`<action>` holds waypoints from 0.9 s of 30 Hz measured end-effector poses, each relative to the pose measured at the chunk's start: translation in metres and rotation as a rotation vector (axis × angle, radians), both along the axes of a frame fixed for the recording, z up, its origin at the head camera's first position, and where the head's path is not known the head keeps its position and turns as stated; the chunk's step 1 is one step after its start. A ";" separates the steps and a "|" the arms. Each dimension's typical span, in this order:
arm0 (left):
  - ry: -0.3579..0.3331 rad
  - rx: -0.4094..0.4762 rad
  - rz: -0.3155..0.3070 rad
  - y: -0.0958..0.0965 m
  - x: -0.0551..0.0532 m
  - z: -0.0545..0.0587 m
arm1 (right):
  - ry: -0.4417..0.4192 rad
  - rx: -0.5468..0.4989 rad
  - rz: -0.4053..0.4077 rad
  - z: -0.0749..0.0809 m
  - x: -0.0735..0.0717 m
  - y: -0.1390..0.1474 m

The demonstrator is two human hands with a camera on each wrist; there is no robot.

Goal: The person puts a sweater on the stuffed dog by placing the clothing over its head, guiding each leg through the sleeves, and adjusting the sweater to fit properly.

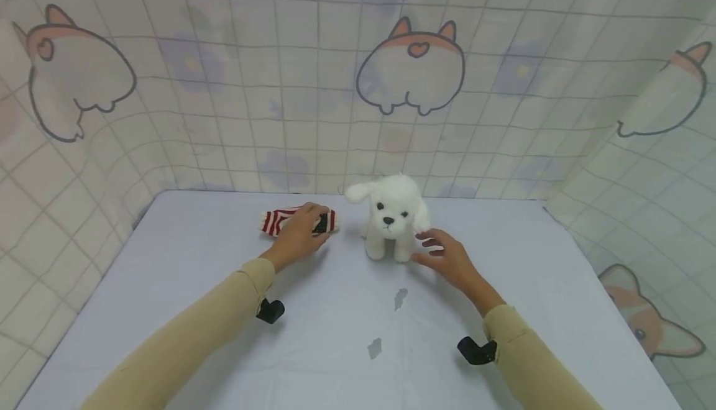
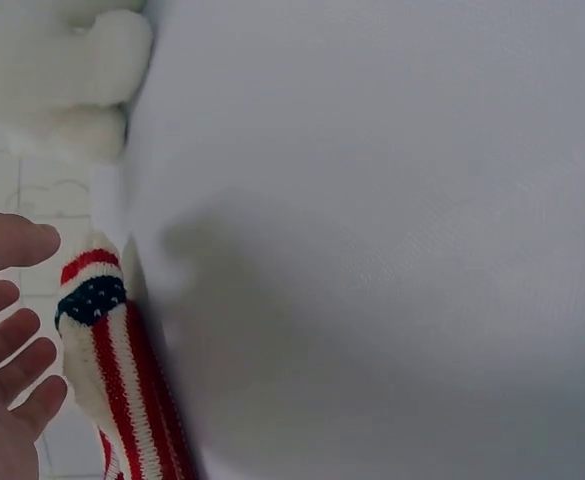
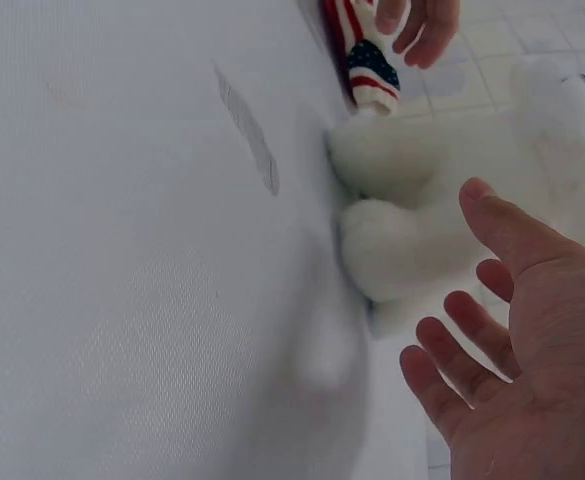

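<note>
A white plush dog [image 1: 396, 208] stands upright on the table, facing the camera. To its left lies a small knitted garment [image 2: 122, 370] in red and white stripes, with a dark blue starred band near one end. My left hand [image 1: 302, 233] hovers over the garment, its fingers spread and apart from the knit in the left wrist view. Beside the dog's front leg is my right hand [image 1: 447, 261], fingers loosely spread, thumb and fingertips close to the fur. Neither palm holds anything.
The table [image 1: 313, 341] has a pale cover with two grey patches [image 1: 401, 299] in front of the dog. A tile-patterned curtain [image 1: 302, 87] with cartoon corgis rises right behind the table and along both sides. Black wrist mounts [image 1: 477, 351] stick out from the sleeves.
</note>
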State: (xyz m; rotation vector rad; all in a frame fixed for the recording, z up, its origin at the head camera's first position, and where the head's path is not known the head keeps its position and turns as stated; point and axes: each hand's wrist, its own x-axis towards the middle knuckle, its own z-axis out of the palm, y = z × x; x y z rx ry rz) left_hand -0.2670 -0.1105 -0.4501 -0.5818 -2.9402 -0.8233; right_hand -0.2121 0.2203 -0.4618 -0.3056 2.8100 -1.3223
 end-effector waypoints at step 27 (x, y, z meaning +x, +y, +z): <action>-0.121 -0.141 0.006 -0.016 -0.004 -0.005 | -0.012 -0.121 0.130 0.006 0.024 -0.035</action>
